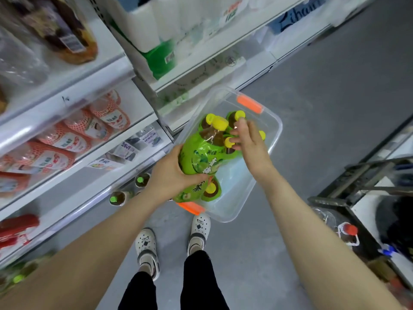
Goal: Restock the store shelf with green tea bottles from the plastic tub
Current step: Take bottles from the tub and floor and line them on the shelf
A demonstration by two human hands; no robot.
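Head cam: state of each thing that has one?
left hand: gripping held bottle
held bottle: capped, lifted above tub
right hand: open, fingers over caps
plastic tub: lidless, on floor, bottles inside
tub bottles: upright, capped
shelf bottles: upright on bottom shelf

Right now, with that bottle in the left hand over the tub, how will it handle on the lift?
The bottle looks full of tea, so probably heavy for its size. Its glossy green wrap may be slick; the left hand grips only the lower body. Held tilted, it could swing, so the right hand near the caps might steady it. The tub seems light and may shift.
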